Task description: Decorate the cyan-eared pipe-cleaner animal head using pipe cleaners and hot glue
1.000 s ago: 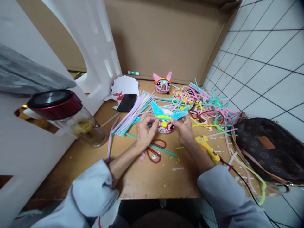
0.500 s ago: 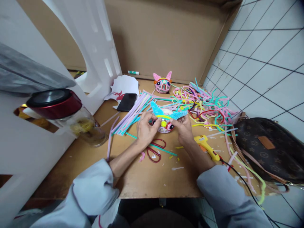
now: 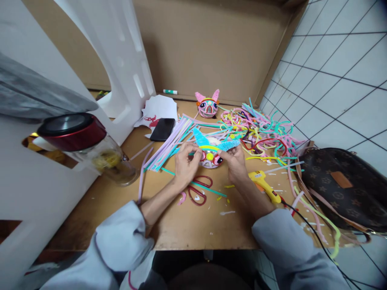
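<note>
Hardly anything has been moved since the earlier frame; the whole view is shifted slightly, and the toy face (image 3: 209, 158) is held in the same spot. It is gripped between both hands over the middle of the tabletop (image 3: 205, 235), on the near side of the loose pile of fuzzy sticks (image 3: 260, 133); whether it is rested on the wood cannot be told. Its left edge is pinched by the left hand (image 3: 186, 164), and the base of the right blue ear (image 3: 229, 145) is clasped by the right hand (image 3: 236, 162), with the fingers behind partly hidden. Very little weight should be felt. The ears are probably soft and easily bent, and the stuck-on eyes might be pulled loose, so the firmer rim is best held, with the ears supported at their roots
</note>
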`<state>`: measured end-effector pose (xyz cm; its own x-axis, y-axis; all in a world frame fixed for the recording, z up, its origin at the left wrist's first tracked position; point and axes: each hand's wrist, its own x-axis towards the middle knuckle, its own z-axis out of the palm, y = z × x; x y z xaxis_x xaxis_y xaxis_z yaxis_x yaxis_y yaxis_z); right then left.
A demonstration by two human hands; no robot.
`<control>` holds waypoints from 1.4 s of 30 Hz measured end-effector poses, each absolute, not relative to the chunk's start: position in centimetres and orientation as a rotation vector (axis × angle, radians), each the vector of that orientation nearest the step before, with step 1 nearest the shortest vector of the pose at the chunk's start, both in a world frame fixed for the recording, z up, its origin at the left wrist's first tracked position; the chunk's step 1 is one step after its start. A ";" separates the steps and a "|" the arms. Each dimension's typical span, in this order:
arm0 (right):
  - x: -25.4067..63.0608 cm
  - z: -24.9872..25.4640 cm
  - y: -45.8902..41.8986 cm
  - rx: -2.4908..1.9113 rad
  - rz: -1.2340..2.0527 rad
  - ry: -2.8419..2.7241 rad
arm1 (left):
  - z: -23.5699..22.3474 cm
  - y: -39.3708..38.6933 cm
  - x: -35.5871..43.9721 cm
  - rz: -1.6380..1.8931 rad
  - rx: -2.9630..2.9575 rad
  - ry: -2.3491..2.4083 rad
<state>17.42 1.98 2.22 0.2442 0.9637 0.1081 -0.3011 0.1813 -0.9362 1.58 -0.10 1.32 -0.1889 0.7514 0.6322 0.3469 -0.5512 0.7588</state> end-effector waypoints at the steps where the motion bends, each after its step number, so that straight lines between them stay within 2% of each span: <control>1: 17.4 2.3 2.0 -0.968 1.080 -0.874 | 1.3 -0.2 1.5 1.783 1.769 1.278; 42: 16.9 2.5 1.9 -0.895 1.127 -0.779 | 0.9 -0.6 1.8 1.743 1.849 1.319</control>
